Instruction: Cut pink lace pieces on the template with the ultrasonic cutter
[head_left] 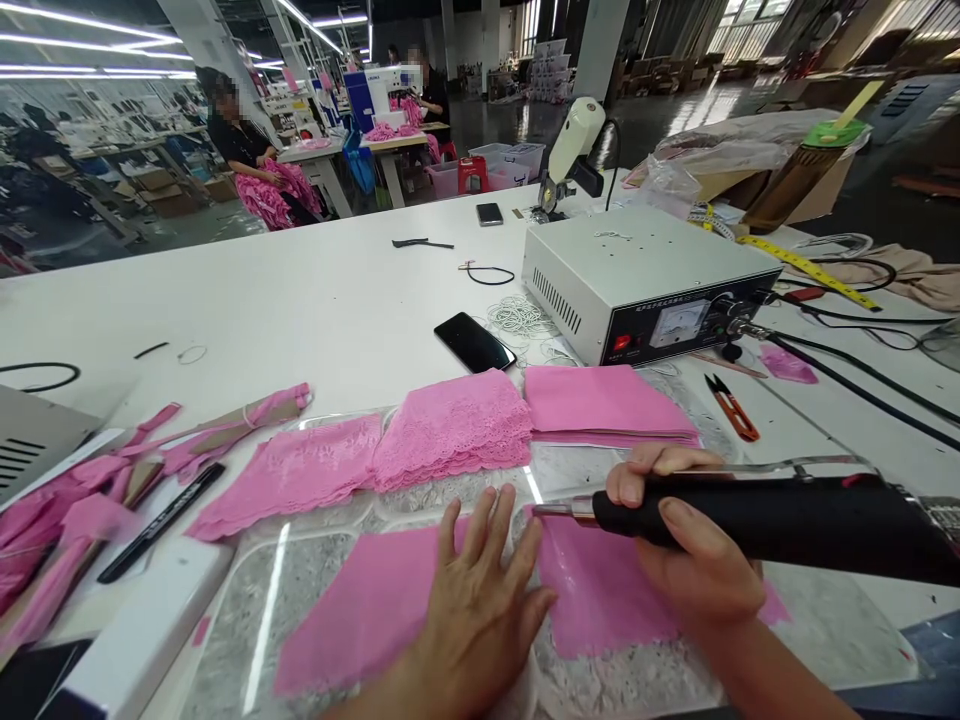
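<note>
While the right hand is gripping a black tool, the left hand is lying, fingers spread, on pink fabric at lower centre. A slip could be sending the tip into those fingers. Lace stacks are crowding the mat beyond; counter is stretching toward upper left.

The camera sits on the person's head. It looks forward and down, left hand and right hand close, tabletop stretching away.

Pink lace looks rough, the tool handle matt, its tip shiny metal.
</note>
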